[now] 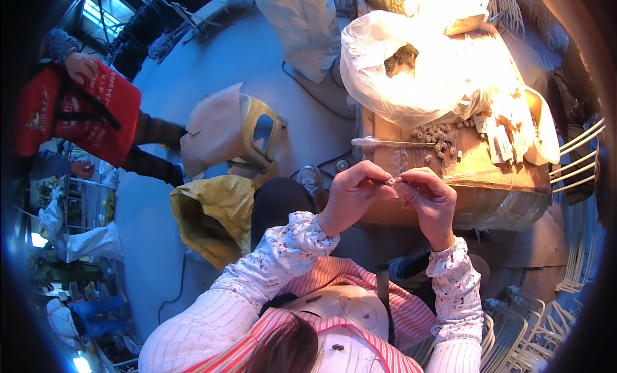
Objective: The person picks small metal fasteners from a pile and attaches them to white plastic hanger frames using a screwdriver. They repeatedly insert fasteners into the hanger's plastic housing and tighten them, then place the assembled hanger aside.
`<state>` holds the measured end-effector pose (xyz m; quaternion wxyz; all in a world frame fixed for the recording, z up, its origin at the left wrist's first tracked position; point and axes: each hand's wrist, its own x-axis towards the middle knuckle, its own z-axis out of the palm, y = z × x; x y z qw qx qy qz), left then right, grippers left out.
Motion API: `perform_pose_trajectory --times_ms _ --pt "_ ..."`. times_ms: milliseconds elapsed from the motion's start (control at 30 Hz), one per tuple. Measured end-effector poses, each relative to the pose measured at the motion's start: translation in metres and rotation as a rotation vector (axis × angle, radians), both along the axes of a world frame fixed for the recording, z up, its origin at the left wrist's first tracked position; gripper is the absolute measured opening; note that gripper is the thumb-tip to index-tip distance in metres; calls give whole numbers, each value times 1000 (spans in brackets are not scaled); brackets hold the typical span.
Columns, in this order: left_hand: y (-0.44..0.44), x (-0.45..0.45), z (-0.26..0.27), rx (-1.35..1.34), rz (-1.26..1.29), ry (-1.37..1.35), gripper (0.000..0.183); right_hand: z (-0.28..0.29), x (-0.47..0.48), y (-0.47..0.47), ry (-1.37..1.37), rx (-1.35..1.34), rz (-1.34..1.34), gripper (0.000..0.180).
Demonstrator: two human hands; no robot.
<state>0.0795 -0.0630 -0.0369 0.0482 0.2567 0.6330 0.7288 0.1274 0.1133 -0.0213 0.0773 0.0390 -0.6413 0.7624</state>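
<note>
My left hand (354, 192) and my right hand (430, 199) meet fingertip to fingertip in front of the near edge of a cardboard box (385, 127). Pinched between them is a small pale part (391, 181), too small to identify. On the box top, just beyond my hands, lies a pile of small beige pieces (441, 137). A thin metal rod tool with a pale handle (367, 141) points into the pile. Behind it stands an open translucent plastic bag (366, 69) with dark contents.
A pale plastic container (542, 127) stands at the box's right side. Yellow sack (217, 214) and plastic stool with cardboard (270, 127) are on the floor at left. A person in a red apron (96, 108) is at far left. Metal racks (516, 320) stand lower right.
</note>
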Motion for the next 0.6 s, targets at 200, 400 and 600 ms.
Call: perform_pose_trajectory --times_ms 200,400,600 --pt "2 2 14 72 7 92 21 14 4 -8 135 118 -22 15" --pt "-4 19 51 -197 173 484 20 30 20 -23 203 247 -77 9" --pt "-14 47 79 -285 183 722 21 44 43 -29 162 362 -67 9"
